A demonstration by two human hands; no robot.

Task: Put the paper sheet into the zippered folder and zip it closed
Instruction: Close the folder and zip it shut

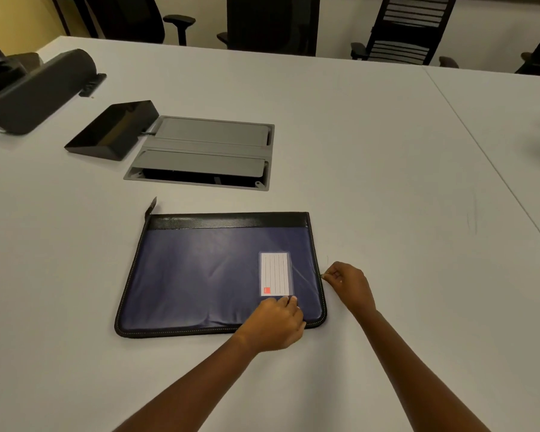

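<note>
Pinching the zipper pull (323, 276) between the thumb and fingertips of my right hand (349, 285), though it is too small to see clearly, I am working at the right edge of the zippered folder (206, 282), partway along that side. My left hand (273, 322) is gripping nothing. Its fingertips are pressing on the blue cover just below the label card (275, 273), pinning the folder to the table (387, 182). The paper sheet is not showing, so I am judging it is inside. I am aiming to draw the pull along the track rather than upward, with the fabric taut near it, so nothing is snagging at the corner.
</note>
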